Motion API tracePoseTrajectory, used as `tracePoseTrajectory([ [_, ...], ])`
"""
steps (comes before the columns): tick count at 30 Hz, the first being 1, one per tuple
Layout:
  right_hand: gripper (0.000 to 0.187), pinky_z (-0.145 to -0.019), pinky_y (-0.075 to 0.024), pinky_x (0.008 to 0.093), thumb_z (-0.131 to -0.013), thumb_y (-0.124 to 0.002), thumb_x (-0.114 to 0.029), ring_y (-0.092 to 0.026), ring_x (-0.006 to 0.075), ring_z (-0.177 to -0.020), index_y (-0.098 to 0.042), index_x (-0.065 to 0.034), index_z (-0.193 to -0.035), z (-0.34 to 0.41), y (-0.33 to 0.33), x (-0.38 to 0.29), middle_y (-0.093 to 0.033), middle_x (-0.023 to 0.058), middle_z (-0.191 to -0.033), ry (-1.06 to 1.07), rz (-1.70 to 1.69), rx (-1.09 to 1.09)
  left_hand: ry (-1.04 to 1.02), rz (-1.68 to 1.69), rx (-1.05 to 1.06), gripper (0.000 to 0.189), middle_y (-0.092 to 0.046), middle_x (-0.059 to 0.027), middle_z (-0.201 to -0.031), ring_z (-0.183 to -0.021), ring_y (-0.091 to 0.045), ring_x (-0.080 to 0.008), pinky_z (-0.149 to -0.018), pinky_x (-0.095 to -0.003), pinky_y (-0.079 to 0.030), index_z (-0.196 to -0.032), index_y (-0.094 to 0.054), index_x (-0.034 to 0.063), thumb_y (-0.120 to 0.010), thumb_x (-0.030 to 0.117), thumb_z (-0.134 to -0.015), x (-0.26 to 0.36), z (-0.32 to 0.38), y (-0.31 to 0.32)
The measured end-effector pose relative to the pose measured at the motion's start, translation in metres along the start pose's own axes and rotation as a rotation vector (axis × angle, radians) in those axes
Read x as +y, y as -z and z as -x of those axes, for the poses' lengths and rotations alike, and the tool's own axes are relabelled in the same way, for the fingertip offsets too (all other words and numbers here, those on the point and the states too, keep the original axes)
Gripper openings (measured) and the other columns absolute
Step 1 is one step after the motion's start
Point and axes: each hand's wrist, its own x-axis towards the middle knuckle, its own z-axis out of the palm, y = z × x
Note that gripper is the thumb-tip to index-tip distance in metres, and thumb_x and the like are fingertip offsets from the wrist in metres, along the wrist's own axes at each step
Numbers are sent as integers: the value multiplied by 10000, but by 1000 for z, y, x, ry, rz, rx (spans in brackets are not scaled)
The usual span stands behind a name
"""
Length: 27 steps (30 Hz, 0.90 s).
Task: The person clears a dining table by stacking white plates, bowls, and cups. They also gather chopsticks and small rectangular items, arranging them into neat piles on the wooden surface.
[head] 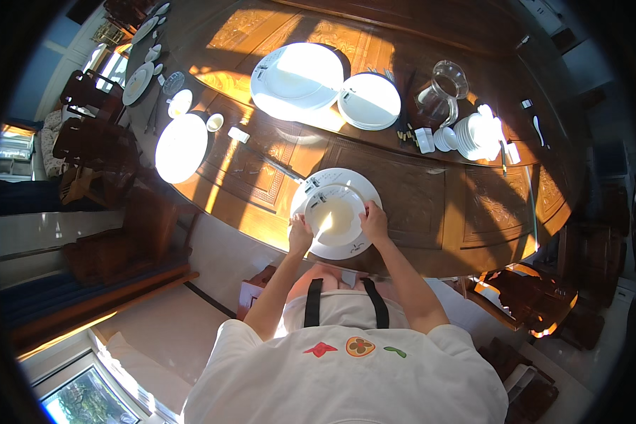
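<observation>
Directly before me, near the table's front edge, a large white plate (344,253) with dark printed motifs lies on the carved wooden table (408,212). A smaller white plate (344,212) is over its middle, with sunlight glinting on its centre. My left hand (300,234) has the small plate's left rim, fingers curled at the edge. On the opposite rim is my right hand (374,221), its thumb and fingers around the edge. Whether the small plate rests fully on the large one cannot be told.
Beyond are stacks of large plates (297,100) and smaller plates (371,106), a glass pitcher (445,90), chopsticks (407,114) and stacked small dishes (471,138). At left stand a sunlit plate (181,148), a cup (215,122) and a white rest (238,134). Wooden chairs (524,302) surround the table.
</observation>
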Motion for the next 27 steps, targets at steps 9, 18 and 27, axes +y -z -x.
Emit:
tracePoseTrajectory([
  [9, 210, -635, -512, 326, -767, -683, -40, -647, 206, -673, -586, -9, -951, -15, 86, -41, -649, 111, -760, -43, -249, 53, -220, 41, -34, 192, -567, -166, -891, -787, -586, -275, -714, -378, -477, -1012, -548, -38, -565, 40, -837, 94, -5, 51],
  [18, 226, -569, -560, 291, -818, -653, -68, -658, 148, -685, -617, 16, -1026, -96, 249, -77, -671, 95, -808, -75, -470, 56, -364, 389, -251, 172, -604, -81, -725, -556, -552, -102, -513, -238, -460, -1069, -458, -22, -480, 66, -922, 259, -61, 76],
  [27, 254, -590, -566, 243, -852, -645, -113, -640, 97, -723, -642, -1, -1080, -200, 350, -51, -661, 70, -891, -131, -531, 14, -401, 387, -133, 233, -636, -123, -683, -571, -629, -157, -497, -274, -516, -1013, -571, -88, -558, 78, -849, 410, -150, 38],
])
